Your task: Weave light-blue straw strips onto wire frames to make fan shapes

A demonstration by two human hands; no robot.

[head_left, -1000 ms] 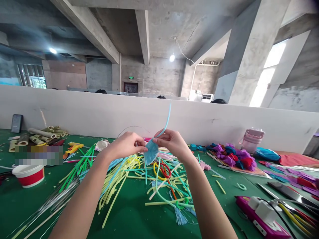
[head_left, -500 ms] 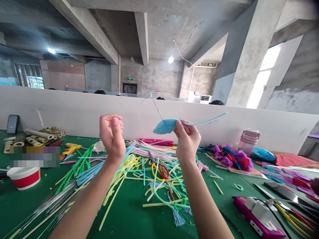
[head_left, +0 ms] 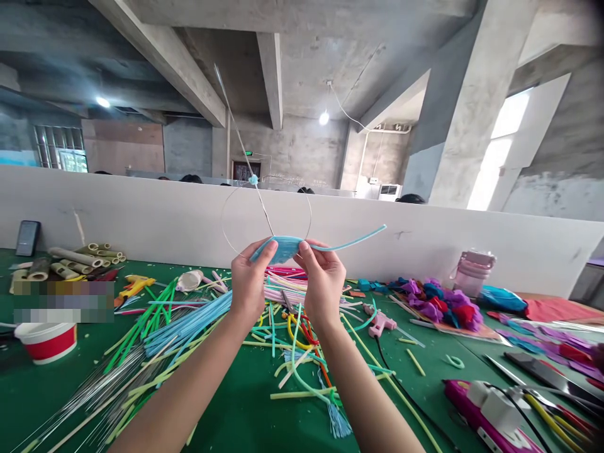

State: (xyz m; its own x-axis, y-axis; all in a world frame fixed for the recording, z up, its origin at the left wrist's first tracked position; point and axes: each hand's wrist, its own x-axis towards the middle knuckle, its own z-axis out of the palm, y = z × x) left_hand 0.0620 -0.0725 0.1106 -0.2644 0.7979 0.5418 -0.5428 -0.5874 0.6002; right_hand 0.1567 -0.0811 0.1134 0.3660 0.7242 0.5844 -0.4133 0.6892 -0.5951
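Observation:
Both my hands hold up a light-blue, fan-shaped piece of chenille stems above the table. My left hand pinches its left end between thumb and fingers. Its right end is in the pinch of my right hand, where one loose blue stem sticks out to the right. From the piece, a thin twisted wire rises up and left, with a small blue bead-like knot partway along. Fine curved wire loops spread on both sides. My fingers hide the ends of the piece.
Chenille stems in blue, green and yellow cover the table's middle, with scissors among them. A pink glue gun lies right of my hands, a yellow one far left. A power strip sits front right. A white partition stands behind.
My left hand has moved right and taken hold of the piece's left end. My right hand has shifted left with the piece, and its wires now stand in clearer view.

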